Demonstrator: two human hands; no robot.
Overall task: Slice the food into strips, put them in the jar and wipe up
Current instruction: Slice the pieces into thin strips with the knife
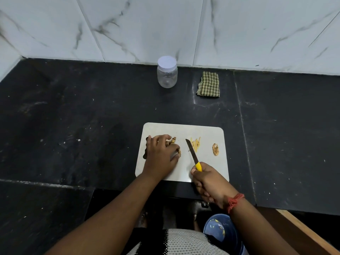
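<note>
A pale cutting board (206,168) lies on the black counter. My left hand (160,155) presses down on a knobbly brown ginger root (172,140) at the board's left side. My right hand (207,183) grips the yellow handle of a knife (192,153), whose blade points away from me toward a small pile of yellow strips (196,144). A cut brown slice (215,149) lies at the board's right edge. A clear plastic jar (167,73) with its white lid on stands by the wall. A folded green checked cloth (208,85) lies to the jar's right.
The black stone counter (73,126) meets a white marble-tiled wall (165,24) at the back. Below the counter's front edge a blue bucket (220,232) stands on the floor at my right. A wooden edge (303,230) runs at lower right.
</note>
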